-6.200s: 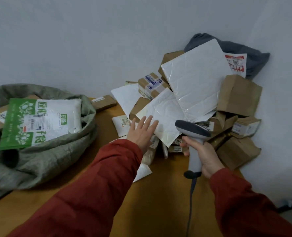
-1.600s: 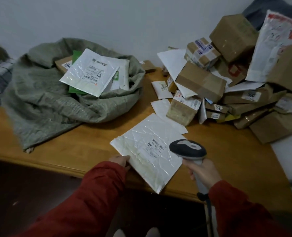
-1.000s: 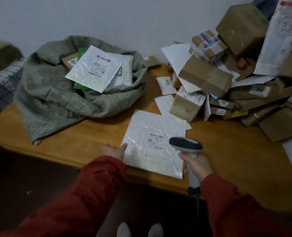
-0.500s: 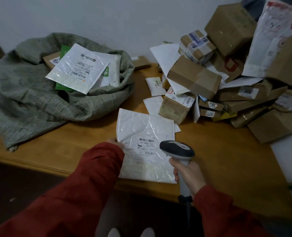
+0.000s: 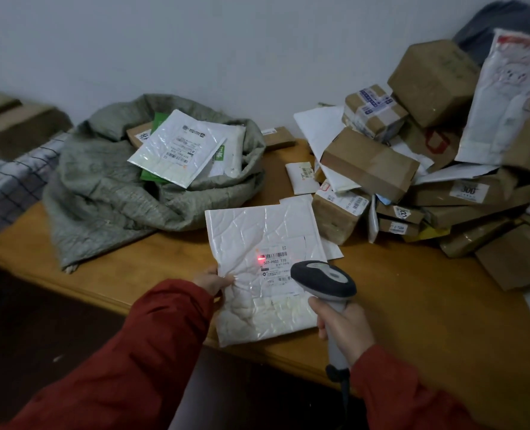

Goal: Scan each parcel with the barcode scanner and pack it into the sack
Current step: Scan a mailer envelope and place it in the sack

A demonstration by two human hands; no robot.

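At the worktop's [image 5: 412,305] front edge, beside the sack [image 5: 102,187], lies the padded envelope [image 5: 257,237]. I judge it light, floppy and slick. My right hand [image 5: 341,327] grips the scanner [image 5: 322,279]; my left hand [image 5: 212,280] pinches the envelope's left edge, a sound hold.

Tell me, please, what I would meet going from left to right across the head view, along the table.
Checked cloth → grey-green sack → white bubble mailer → barcode scanner → pile of brown cardboard parcels.
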